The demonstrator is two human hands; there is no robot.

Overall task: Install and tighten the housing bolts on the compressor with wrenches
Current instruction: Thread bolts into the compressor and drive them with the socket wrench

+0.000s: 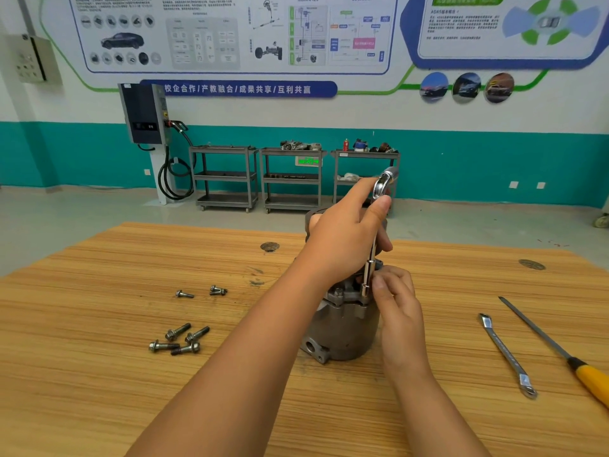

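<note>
gripping one wrench (381,186); second wrench (507,354) flat

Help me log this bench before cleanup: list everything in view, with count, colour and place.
compressor: one, grey, upright mid-table
held wrench: one, silver, standing upright on the compressor's top
loose bolts: six or seven, dark grey, on the table left of the compressor
spare wrench: one, silver, flat on the table at right
yellow-handled tool: one, grey shaft, right of the spare wrench
table: one, light wood
carts: three, grey, along the back wall
charging unit: one, dark, on the wall at left
posters: several, white and blue, upper wall
left hand: grips the held wrench's upper shaft
right hand: fingers pinch its lower end
</note>
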